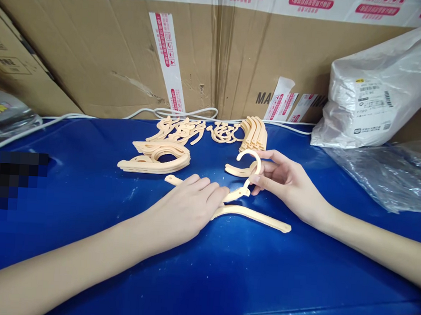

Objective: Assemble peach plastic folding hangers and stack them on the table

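Note:
My left hand (196,206) is closed around a cream plastic hanger arm (172,180), whose far end sticks out to the left and whose other end shows to the right of my fingers. Between thumb and fingers, my right hand (280,176) pinches a cream hanger hook (254,156). The hook's lower end meets the right end of the held arm; whether they are joined I cannot tell. A second hanger arm (257,216) lies just below, its left end hidden by my left hand. Another curved cream piece (237,170) lies behind the hook.
Folded hangers (160,164) are stacked at the left. Farther back lie loose hanger arms (183,129), hooks (224,132) and a row of arms (255,133). Cardboard boxes (113,52) and a white cable (184,112) border the blue table (260,274). A white bag (371,91) stands right.

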The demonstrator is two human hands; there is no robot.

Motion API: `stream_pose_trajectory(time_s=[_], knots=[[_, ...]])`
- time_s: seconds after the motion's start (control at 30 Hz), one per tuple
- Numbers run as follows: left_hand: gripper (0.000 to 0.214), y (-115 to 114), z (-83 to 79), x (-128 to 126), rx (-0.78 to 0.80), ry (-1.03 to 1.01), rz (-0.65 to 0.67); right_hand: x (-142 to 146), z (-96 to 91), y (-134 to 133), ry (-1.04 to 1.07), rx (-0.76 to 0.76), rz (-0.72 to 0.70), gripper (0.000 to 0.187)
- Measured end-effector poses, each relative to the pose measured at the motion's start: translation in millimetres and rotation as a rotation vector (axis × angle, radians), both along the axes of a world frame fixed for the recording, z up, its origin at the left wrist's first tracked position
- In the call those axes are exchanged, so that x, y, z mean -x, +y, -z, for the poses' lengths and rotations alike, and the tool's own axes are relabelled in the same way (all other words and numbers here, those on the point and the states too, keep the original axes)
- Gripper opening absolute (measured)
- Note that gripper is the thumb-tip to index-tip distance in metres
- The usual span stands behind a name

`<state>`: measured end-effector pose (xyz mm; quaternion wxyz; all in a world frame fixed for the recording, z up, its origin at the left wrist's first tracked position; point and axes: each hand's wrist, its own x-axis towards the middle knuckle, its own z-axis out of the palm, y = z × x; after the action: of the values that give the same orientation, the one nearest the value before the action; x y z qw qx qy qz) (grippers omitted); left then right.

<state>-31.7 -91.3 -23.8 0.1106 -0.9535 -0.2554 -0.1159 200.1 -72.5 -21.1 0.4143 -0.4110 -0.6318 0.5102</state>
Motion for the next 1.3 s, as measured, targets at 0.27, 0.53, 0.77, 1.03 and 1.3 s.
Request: stream_pose_trajectory(time_s=[0.27, 0.53, 0.77, 1.03, 1.3], knots=[[0.042, 1, 0.7, -1, 0.008, 0.011, -0.022, 1, -0.4, 0, -0.018, -0.026, 0.02, 0.036], [0.042, -1, 0.3, -6, 0.002, -0.015, -0.045, 0, -0.1, 1, 0.028, 0.039, 0.027, 0.039], [0.038, 1, 2.8, -6, 0.007, -0.001, -0.062, -1, 2.8, 1, 0.073, 0.052, 0.031, 0.04], [0.033, 2, -5.9, 0, 0.126, -0.189, -0.19, -4, -4.6, -5, -0.209, -0.218, 0.016, 0.026], [0.017, 5, -33.1, 0, 1.063, -0.709, -0.202, -12, -11.5, -17, -0.914, -0.809, -0.238, 0.022]])
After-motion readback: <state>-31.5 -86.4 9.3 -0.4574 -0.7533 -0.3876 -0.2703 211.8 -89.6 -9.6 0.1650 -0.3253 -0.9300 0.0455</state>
